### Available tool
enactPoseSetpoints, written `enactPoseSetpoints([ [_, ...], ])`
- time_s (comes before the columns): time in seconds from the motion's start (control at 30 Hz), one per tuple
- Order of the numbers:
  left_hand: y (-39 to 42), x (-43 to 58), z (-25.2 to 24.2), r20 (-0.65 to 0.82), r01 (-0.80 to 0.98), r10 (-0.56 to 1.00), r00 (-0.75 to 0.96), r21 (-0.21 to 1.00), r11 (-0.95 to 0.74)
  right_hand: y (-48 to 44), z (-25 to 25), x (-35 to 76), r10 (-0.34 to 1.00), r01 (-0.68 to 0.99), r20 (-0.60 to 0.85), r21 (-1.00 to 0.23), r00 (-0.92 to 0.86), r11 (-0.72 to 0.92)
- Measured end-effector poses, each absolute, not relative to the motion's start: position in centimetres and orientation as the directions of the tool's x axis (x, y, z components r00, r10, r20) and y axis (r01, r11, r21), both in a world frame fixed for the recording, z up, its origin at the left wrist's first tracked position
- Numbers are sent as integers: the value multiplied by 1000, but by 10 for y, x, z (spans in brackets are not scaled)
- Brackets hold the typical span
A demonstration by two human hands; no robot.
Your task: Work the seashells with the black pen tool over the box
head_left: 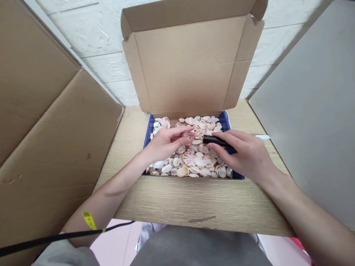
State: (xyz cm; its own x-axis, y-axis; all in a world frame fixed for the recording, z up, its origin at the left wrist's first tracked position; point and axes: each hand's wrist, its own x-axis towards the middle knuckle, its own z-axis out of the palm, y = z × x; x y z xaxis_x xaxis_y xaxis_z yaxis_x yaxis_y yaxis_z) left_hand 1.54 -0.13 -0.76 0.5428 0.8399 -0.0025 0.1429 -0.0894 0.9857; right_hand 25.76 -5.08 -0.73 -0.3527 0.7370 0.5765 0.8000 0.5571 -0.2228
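Observation:
My left hand (168, 143) pinches a small brownish shell (186, 133) between thumb and fingers above an open box. In my right hand (246, 153) is a black pen-like hand drill (215, 140), its brass-coloured tip pointing left toward that shell. Whether the tip touches the shell I cannot tell. Below both hands, the box with blue side walls (149, 132) holds many loose seashells (199, 162), mostly white and cream. A striped fan-shaped scallop shell (189, 159) lies among them. My fingers hide part of the held shell.
The raised cardboard lid (188, 66) leans at the back by a white brick wall (91, 37). A cardboard panel (55, 147) stands left, a grey panel (310, 103) right. A black cable (55, 238) with a yellow tag crosses the lower left. Under the box is a wooden tabletop (194, 201).

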Motion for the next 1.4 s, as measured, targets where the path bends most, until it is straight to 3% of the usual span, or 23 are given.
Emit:
enactPoseSetpoints([
  [0.3,-1,16,-7,21,130,827,561,985,-113,-50,-6,258,680,780,635,-187,-367,596],
  [1.03,-1,16,-8,51,179,821,569,966,-184,-49,-9,259,713,787,590,-200,-379,584],
  [1.4,-2,15,-7,85,320,814,574,892,-318,-51,-7,259,754,795,514,-203,-410,571],
])
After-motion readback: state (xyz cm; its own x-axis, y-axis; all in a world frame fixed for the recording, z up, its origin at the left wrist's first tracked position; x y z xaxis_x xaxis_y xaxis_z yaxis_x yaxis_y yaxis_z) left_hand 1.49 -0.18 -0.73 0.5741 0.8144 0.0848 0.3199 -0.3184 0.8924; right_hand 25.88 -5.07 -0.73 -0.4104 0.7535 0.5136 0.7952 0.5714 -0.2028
